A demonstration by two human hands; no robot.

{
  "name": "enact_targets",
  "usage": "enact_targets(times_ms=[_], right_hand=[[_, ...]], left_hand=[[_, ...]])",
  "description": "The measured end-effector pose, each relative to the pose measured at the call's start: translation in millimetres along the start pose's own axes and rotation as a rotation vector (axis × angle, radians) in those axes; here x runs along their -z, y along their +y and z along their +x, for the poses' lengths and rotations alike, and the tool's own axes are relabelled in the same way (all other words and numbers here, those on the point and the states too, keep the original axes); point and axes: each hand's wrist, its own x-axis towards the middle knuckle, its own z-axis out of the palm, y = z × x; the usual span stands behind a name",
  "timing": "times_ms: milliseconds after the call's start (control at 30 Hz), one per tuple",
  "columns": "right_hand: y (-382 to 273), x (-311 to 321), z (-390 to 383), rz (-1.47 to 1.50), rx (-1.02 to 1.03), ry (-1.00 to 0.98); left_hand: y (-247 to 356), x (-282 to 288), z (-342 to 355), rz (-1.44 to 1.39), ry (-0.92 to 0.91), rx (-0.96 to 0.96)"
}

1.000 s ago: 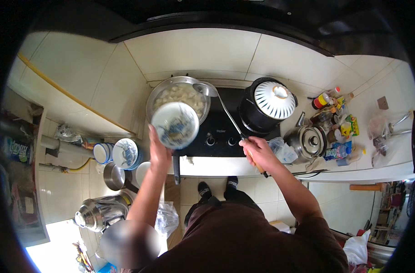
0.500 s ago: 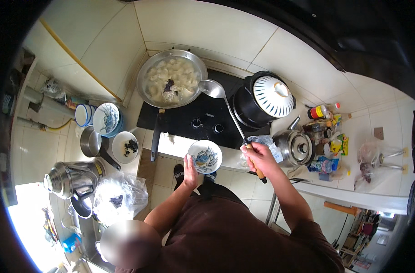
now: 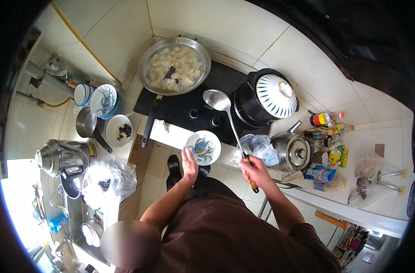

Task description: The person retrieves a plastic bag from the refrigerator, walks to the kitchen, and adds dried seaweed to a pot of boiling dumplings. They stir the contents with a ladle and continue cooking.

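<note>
The left hand [image 3: 189, 166] grips the bowl [image 3: 204, 147] in front of the stove [image 3: 178, 109]; the right hand [image 3: 256, 173] grips the ladle [image 3: 233, 125] — long axis slanting forward-left, scoop [image 3: 216, 99] over the stove. The pan [image 3: 145, 68]: stove's back left — nearer the left hand.

White bowl [image 3: 203, 148] with a grey-blue painted pattern, silver ladle [image 3: 217, 100] with a tan-and-black handle [image 3: 253, 184], silver pan [image 3: 142, 73] of pale food [image 3: 184, 61]; black stove [image 3: 181, 105], black pot [image 3: 246, 104], white lid [image 3: 273, 96] with dark radiating stripes; silver kettle [image 3: 289, 154], dark brown shirt [image 3: 248, 232].
</note>
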Motion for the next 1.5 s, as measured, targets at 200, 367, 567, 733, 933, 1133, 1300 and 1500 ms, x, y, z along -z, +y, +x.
enact_targets(times_ms=[200,367,567,733,933,1133,1300,1500], right_hand=[[44,-16,-20,-0.095,-0.105,-0.021],[39,-37,-28,0.063,-0.179,0.017],[17,-59,-20,0.05,-0.082,-0.023],[-8,-81,-6,0.031,-0.073,-0.043],[-9,-87,-3,0.038,-0.022,0.001],[-22,-90,2,0.095,0.041,0.019],[-71,-108,28,-0.087,0.279,-0.022],[-132,-138,67,-0.339,0.503,0.071]], left_hand=[[-7,18,9,-0.013,-0.024,0.002],[42,85,17,-0.396,0.129,0.171],[95,211,99,-0.739,0.509,-0.008],[69,279,148,-0.657,0.332,-0.008],[125,237,109,-0.683,0.379,0.014],[211,213,68,-0.775,-0.011,-0.11],[312,154,122,-0.469,-0.019,-0.356],[346,97,168,0.074,-0.078,-0.774]])
